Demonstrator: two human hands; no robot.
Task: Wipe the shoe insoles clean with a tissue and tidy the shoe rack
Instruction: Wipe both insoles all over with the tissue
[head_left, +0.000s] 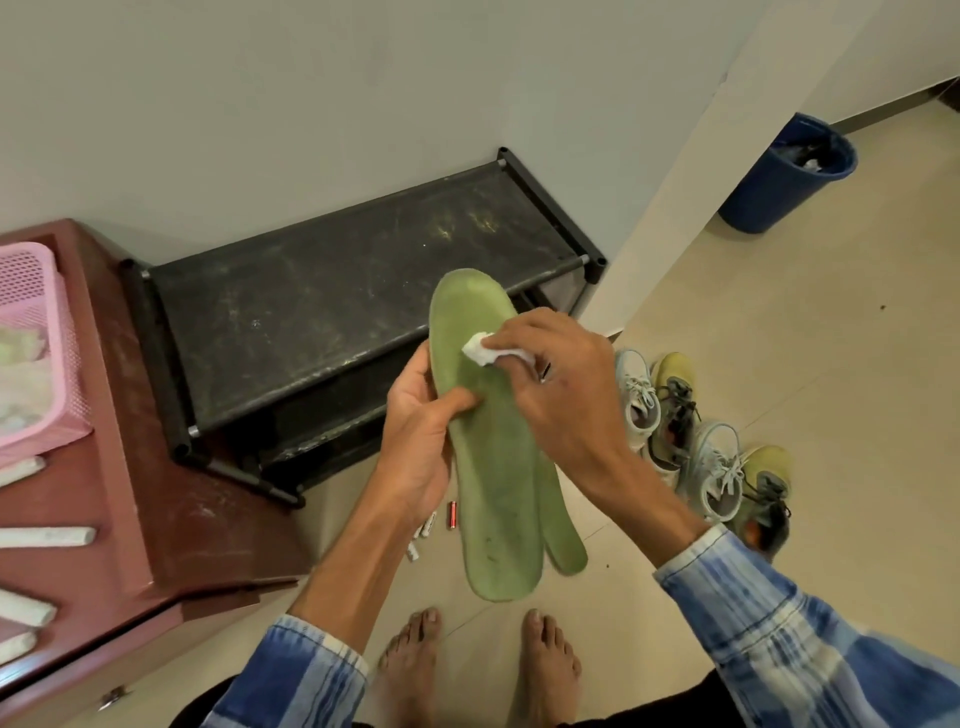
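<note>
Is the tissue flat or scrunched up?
Scrunched up. The tissue is a small crumpled wad that the right hand pinches against the insole, held by the left hand.

Soft, even indoor light fills the scene, bright on the pale wall (260, 104) and the floor tiles (779, 338). Shadows are faint and blurred, though the shoe rack (337, 291) is dark underneath. The pink basket (31, 332) at the left edge looks washed out. Straight lines bow toward the edges, and the near sleeves (779, 623) stretch. Detail is slightly soft throughout.
</note>
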